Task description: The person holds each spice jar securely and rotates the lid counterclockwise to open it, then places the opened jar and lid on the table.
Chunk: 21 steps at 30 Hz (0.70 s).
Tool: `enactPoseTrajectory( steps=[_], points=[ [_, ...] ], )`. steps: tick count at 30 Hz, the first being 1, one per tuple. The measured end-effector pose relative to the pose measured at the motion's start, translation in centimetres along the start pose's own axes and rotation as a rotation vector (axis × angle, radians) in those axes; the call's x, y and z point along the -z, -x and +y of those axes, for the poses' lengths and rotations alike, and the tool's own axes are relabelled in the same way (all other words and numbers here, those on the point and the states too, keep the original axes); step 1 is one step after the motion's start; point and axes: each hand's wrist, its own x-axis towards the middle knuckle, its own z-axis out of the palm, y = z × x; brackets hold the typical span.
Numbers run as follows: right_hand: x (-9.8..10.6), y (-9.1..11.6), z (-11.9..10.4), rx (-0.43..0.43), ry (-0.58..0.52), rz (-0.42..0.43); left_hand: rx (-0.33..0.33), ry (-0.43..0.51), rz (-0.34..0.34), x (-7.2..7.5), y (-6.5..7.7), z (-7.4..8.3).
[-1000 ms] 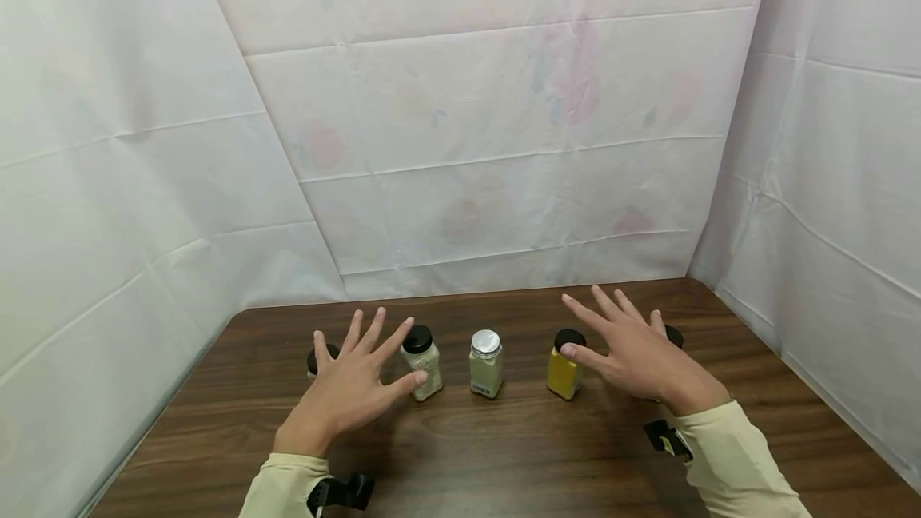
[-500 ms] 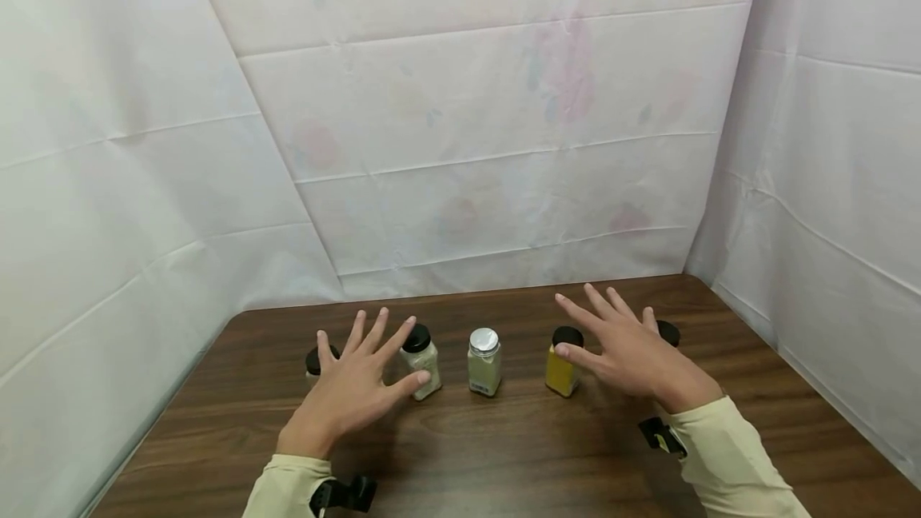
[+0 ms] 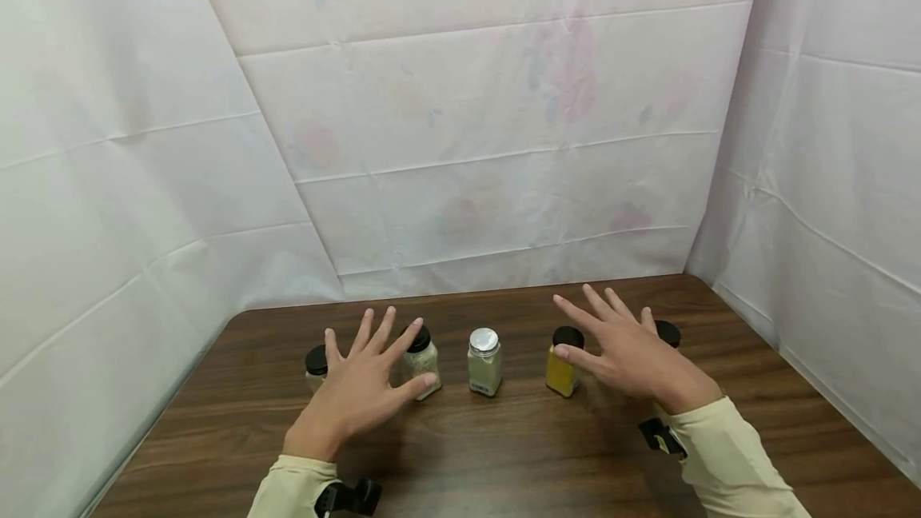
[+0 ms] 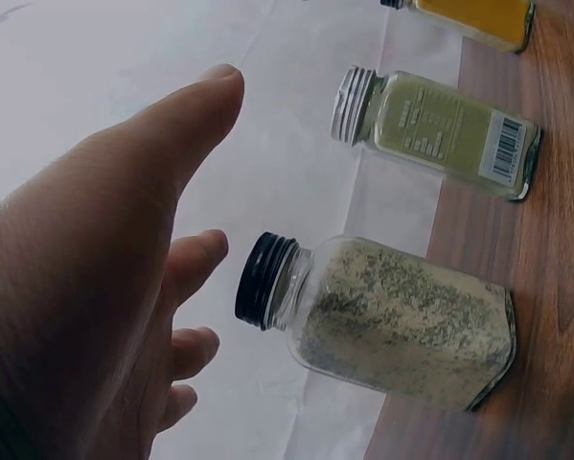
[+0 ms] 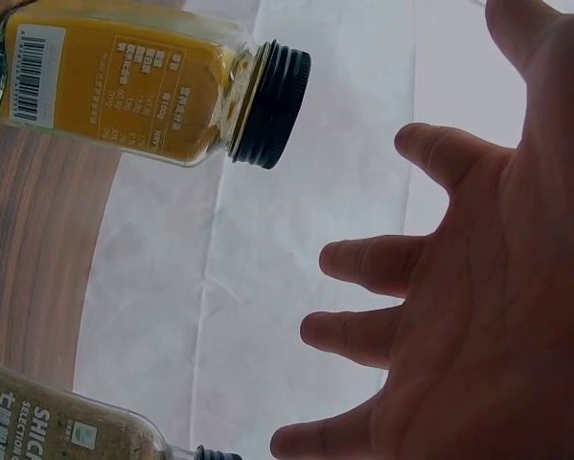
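Note:
Several spice jars stand upright in a row on the table. My left hand (image 3: 363,394), fingers spread, hovers over the left end, between a black-lidded jar (image 3: 316,361) and a jar of speckled seasoning (image 4: 406,326). In the left wrist view its fingers stay apart from the seasoning jar's black lid. A silver-lidded jar of pale green powder (image 3: 485,372) stands in the middle. My right hand (image 3: 629,350), also spread, is above a black-lidded jar of yellow powder (image 5: 124,81) and the rightmost jar (image 3: 668,332), which it mostly hides. Neither hand holds anything.
The dark wood-grain table (image 3: 489,462) is bordered by white cloth (image 3: 504,118) at the back and both sides. Black straps with small devices (image 3: 348,496) sit on both wrists, below the pale yellow sleeves (image 3: 734,454).
My left hand has drifted slightly right, uncovering more of the leftmost jar. My right hand hardly moves apart from a small shift of the whole head view. The jars stay in place.

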Motion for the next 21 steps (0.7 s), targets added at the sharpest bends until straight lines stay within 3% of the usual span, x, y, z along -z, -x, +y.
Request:
enactPoseTrajectory(
  steps=[21],
  points=[
    [-0.4,0.0,-1.1,0.037,0.068,0.009,-0.079,-0.02,0.026,-0.2,0.0,1.9]
  ],
)
